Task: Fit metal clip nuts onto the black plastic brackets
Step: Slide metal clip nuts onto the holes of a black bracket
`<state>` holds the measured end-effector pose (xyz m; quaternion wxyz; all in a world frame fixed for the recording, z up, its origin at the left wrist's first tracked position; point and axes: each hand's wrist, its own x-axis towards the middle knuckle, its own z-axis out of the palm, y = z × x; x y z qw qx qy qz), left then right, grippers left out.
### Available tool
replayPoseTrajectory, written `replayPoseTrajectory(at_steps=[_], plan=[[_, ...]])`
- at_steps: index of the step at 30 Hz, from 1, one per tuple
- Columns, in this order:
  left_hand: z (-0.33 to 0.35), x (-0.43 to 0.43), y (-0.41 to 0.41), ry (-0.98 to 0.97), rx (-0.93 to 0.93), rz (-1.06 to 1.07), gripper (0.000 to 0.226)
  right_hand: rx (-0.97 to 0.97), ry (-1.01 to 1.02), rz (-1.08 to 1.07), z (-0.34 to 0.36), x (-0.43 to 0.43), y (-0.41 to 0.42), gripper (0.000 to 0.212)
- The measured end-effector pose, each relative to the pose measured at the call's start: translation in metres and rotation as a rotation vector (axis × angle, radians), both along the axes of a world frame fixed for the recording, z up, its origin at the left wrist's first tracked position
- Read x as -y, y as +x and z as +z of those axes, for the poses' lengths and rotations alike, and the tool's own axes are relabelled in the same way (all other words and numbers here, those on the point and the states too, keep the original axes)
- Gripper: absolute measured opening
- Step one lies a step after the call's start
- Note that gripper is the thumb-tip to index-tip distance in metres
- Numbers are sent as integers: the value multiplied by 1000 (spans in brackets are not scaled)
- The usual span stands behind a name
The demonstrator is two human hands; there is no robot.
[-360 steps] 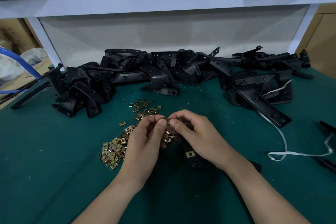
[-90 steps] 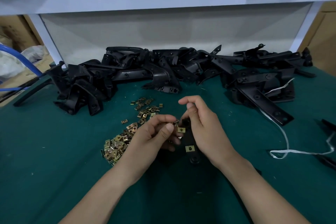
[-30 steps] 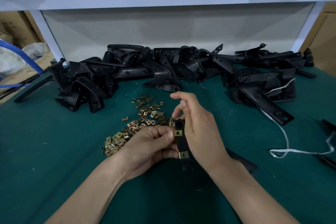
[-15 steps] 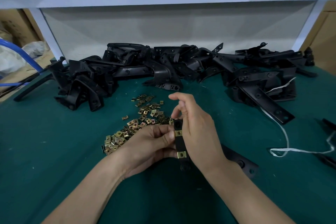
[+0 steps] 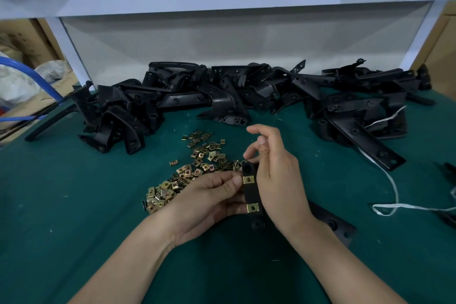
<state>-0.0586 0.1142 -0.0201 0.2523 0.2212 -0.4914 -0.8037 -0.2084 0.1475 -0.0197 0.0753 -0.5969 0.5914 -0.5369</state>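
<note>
A black plastic bracket (image 5: 252, 192) stands between my hands above the green mat, its other leg running off to the lower right behind my right wrist. Two brass clip nuts sit on its near arm, the upper clip nut (image 5: 248, 179) and the lower clip nut (image 5: 252, 208). My left hand (image 5: 212, 198) grips the bracket from the left, thumb tip against the upper clip. My right hand (image 5: 276, 175) holds the bracket's right side, index finger raised and curled. A loose heap of clip nuts (image 5: 190, 170) lies just left of the hands.
A long pile of black brackets (image 5: 222, 96) runs across the back of the green mat (image 5: 74, 217). One flat bracket (image 5: 365, 140) lies at the right beside a white cord (image 5: 394, 195). A white shelf frame (image 5: 222, 0) stands overhead. Boxes and a blue hose (image 5: 32, 76) are at the left.
Twelve seconds ago my hands were fingering clips with one clip on the bracket. A second clip has gone onto the arm since. Over the last second the hands have barely moved.
</note>
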Motion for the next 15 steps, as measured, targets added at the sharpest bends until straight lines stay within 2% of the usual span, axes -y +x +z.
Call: replayPoseTrajectory(at_steps=[9,15], plan=[[-2,0,-1,-16,-9,3,26,49,-10,14,2,-2,2,27],[-1,-1,-4,3,11,16,26,-12,4,4,-2,-2,3,30]])
